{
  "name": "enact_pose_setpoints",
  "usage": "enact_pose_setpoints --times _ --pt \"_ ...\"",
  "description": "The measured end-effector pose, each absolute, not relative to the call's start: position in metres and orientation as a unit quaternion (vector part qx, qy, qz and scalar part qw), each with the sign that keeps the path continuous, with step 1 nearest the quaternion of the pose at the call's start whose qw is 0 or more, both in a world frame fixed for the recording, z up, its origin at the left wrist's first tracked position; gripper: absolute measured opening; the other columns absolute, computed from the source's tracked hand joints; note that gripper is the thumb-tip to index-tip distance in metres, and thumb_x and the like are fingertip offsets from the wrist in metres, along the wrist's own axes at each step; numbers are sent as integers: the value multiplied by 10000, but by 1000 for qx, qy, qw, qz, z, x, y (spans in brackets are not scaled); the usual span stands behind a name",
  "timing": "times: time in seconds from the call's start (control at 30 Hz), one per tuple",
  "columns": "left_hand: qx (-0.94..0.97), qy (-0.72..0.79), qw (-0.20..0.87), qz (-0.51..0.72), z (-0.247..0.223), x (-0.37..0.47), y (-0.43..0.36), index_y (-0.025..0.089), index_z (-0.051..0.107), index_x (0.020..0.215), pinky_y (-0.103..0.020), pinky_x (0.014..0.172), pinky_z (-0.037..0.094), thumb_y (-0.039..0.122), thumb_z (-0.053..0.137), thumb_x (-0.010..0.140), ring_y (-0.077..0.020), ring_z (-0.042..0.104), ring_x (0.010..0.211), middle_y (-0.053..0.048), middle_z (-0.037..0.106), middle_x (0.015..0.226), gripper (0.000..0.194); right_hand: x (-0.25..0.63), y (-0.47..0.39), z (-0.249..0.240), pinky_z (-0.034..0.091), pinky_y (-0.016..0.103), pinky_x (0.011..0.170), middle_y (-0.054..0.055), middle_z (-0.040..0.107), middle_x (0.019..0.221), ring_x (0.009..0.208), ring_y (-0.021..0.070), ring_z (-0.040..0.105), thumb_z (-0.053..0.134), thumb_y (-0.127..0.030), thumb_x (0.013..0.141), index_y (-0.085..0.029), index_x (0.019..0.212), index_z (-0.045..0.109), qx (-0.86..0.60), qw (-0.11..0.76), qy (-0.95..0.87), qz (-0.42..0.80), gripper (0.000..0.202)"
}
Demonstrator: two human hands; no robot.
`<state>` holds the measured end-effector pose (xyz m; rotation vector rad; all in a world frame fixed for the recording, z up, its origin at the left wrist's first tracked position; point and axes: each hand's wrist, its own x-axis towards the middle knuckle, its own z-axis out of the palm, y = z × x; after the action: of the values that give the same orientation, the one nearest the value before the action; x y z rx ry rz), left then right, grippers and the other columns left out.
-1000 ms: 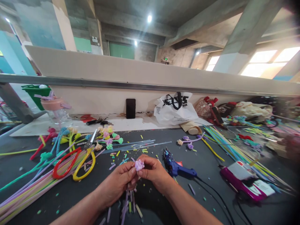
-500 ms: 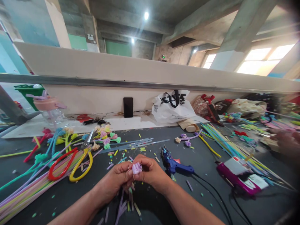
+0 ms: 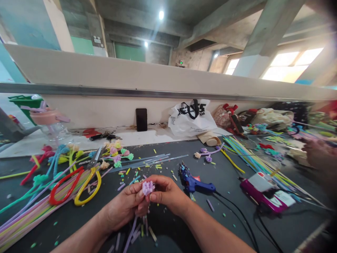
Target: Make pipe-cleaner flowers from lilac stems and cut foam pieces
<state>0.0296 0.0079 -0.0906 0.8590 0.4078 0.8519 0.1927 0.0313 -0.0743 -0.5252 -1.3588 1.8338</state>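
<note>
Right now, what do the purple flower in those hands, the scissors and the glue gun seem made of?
Purple flower: probably chenille, matte, by its fuzzy ruffles. Scissors: shiny metal blades, from their pale glint; handles likely smooth plastic, by their even colour. Glue gun: apparently hard plastic, from its moulded blue body.

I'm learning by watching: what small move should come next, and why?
Perhaps the right hand should gently shape the purple flower-like piece while the left hand steadies it: both hands are at it, its surface looks crumpled, and the blue glue gun lies untouched.
</note>
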Motion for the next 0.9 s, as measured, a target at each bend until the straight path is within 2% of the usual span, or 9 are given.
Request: enact_pose_setpoints --times 0.3,0.47,0.63,0.77,0.9 --pt "405 199 797 400 -94 29 11 124 577 701 -228 483 191 364 649 729 -67 279 478 37 376 528 252 193 29 -70 411 225 672 -29 536 755 701 102 510 765 -281 611 -222 866 698 -211 398 -561 694 270" --pt "385 199 805 406 -96 30 11 111 581 676 -218 481 212 310 655 732 -64 315 470 28 407 515 220 193 30 -72 411 250 707 -16 560 785 730 114 513 760 -292 617 -214 913 683 -218 385 -563 698 316" --pt "312 164 819 453 -94 30 16 116 573 690 -197 449 252 240 611 767 -51 308 426 40 407 487 151 190 32 -77 383 218 652 -34 506 728 677 95 473 750 -249 616 -221 1039 621 -202 415 -520 719 443" --pt "249 156 819 493 -92 27 22 111 529 631 -165 403 246 186 624 741 -29 279 393 51 389 478 164 187 32 -77 357 206 616 -32 474 753 678 96 432 732 -215 610 -233 1182 505 -211 443 -519 700 615" --pt "228 169 818 500 -93 25 25 111 507 646 -150 405 266 166 616 739 -21 283 389 58 378 481 153 186 34 -75 348 208 601 -20 478 790 694 108 429 701 -206 618 -241 1208 454 -235 478 -533 657 641"
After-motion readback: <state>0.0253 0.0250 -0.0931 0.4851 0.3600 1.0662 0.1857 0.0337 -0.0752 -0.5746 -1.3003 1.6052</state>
